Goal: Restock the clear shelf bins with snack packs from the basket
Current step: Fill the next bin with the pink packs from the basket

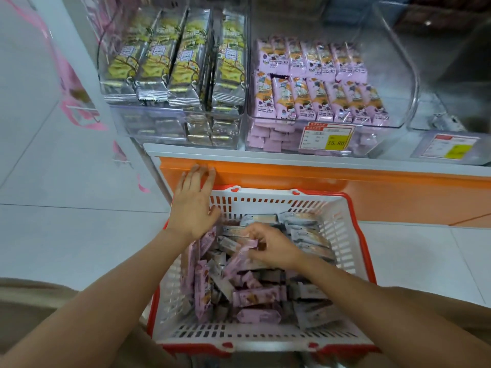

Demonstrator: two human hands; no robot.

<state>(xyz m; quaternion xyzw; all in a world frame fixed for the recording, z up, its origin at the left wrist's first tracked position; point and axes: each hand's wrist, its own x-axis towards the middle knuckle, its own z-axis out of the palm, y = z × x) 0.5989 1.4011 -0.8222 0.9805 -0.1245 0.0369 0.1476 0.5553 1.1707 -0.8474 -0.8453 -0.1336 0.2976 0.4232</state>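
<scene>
1. The basket point(342, 235), white with a red rim, sits on the floor against the orange shelf base point(318, 179); purple and grey snack packs point(255, 296) lie jumbled inside it.
2. The left hand point(195, 203) is over the basket's far left corner; its fingers are straight and hold nothing.
3. The right hand point(273, 248) curls its fingers round a purple pack point(240, 254) in the basket.
4. Above, the middle clear bin point(393, 62) holds rows of purple packs; the left bin point(119, 120) holds yellow ones.

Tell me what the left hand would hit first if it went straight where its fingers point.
Probably the orange shelf front, right beyond the left hand; depth is unclear.
</scene>
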